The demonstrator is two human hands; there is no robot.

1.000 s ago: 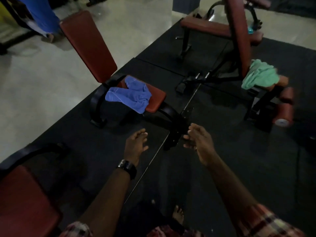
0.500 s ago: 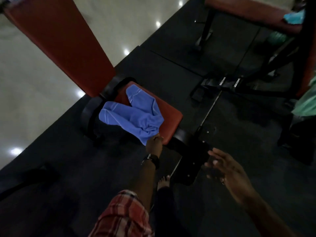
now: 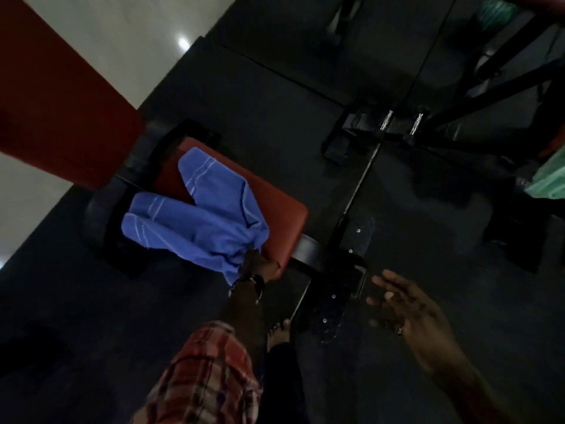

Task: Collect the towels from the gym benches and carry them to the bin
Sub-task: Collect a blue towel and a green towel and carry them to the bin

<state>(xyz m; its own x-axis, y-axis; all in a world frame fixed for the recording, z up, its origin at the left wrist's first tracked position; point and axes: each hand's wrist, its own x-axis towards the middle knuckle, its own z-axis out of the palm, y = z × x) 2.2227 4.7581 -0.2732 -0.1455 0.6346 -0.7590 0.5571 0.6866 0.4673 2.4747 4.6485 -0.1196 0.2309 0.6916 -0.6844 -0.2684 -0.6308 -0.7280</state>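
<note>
A blue towel point(image 3: 198, 218) with white stripes lies crumpled over the red seat point(image 3: 284, 215) of a gym bench. My left hand point(image 3: 260, 264) pinches the towel's near corner at the seat's front edge, and the cloth bunches around my fingers. My right hand point(image 3: 406, 304) hovers above the black floor mat to the right, its fingers spread and holding nothing. A green towel point(image 3: 550, 175) shows at the right edge, draped on another machine.
The bench's red backrest point(image 3: 61, 96) rises at the upper left. Black metal frames point(image 3: 397, 127) of the machines cross the dark mat ahead. My bare foot point(image 3: 278, 335) stands beside the bench base. Pale tiled floor point(image 3: 128, 29) lies beyond the mat.
I have stepped closer to the bench. My left hand reached forward and closed on the blue towel's corner; my right hand stays spread and low on the right.
</note>
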